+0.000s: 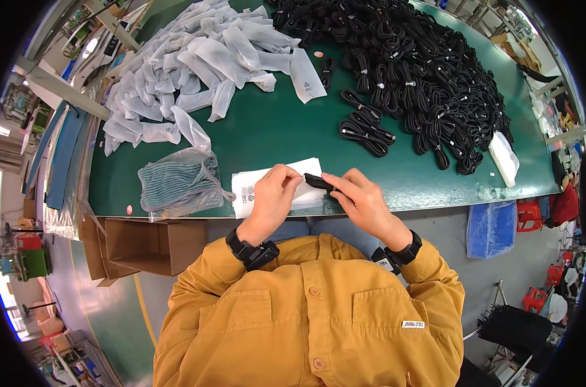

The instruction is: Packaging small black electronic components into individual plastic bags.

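Observation:
My right hand (363, 198) pinches a bundled black cable (317, 182) between thumb and fingers, just above the table's near edge. Close to the cable's left end, my left hand (277, 192) has its thumb and forefinger pressed together; what lies between them is too small to make out. Under both hands lies a small stack of flat white translucent bags (244, 193) with dark print. Left of that stack rests a clear plastic bag (180, 184) with a teal ribbed knit glove-like item inside.
A big heap of bundled black cables (428, 84) covers the table's far right, with a few loose cable bundles (367, 132) at its near side. Filled white pouches (202, 61) are piled far left. A cardboard box (154, 245) stands below the table's left edge.

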{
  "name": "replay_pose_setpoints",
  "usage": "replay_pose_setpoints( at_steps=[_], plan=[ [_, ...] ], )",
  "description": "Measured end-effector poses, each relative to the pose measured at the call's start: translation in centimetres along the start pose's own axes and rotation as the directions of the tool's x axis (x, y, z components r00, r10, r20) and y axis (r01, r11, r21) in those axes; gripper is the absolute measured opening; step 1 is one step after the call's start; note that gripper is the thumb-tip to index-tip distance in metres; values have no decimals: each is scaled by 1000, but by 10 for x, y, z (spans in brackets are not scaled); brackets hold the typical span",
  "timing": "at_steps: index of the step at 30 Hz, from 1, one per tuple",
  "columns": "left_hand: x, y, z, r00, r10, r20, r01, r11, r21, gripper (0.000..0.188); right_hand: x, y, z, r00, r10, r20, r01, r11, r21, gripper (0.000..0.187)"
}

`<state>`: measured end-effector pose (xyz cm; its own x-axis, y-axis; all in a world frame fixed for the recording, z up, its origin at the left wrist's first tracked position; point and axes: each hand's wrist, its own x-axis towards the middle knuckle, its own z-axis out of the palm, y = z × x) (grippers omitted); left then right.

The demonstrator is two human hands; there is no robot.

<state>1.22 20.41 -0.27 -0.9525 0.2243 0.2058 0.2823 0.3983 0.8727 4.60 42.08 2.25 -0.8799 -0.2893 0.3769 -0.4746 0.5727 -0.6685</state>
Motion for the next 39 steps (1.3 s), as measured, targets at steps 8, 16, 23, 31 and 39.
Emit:
replay_pose_setpoints(
  at_steps=[8,16,23,31,39],
  plan=[
    [6,19,-9,927,370,68,-371,929,10,12,10,-2,-9,976,173,133,-188,976,106,28],
    [25,34,-20,835,528,154,-545,831,106,15,22,8,-9,812,429,395,-574,465,675,27],
    [40,48,-31,990,99,106,-50,920,-389,6,43,-26,-14,989,48,-137,25,874,485,25],
    [81,42,-53,975,-68,211,197,703,-684,14,63,-24,-16,964,-237,-119,256,950,179,29],
    [101,44,-99,884,340,-321,-259,927,270,25,29,70,-32,988,-14,-154,-78,815,-574,25]
  ],
)
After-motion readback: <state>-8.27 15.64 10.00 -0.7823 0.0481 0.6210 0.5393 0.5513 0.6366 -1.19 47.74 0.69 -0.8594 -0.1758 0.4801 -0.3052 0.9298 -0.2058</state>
